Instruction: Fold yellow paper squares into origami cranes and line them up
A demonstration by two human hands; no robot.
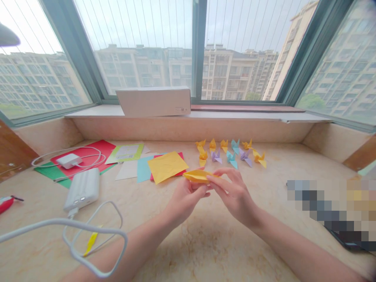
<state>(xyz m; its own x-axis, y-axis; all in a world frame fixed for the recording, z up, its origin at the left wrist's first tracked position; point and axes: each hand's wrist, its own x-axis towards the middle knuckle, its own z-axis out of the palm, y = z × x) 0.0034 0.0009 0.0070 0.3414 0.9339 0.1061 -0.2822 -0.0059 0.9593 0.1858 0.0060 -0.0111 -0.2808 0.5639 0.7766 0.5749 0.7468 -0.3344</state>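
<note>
A folded piece of yellow paper is held above the marble counter between both hands. My left hand pinches it from below and my right hand grips its right end with thumb and fingers. Just behind lie flat sheets: a yellow sheet on top of a red and a light blue one. Several finished paper cranes in yellow, blue and purple stand in rows further back, toward the window ledge.
A white power bank with a looping white cable lies at the left. A white charger rests on red and green sheets. A long white box sits on the sill. A dark phone is at the right.
</note>
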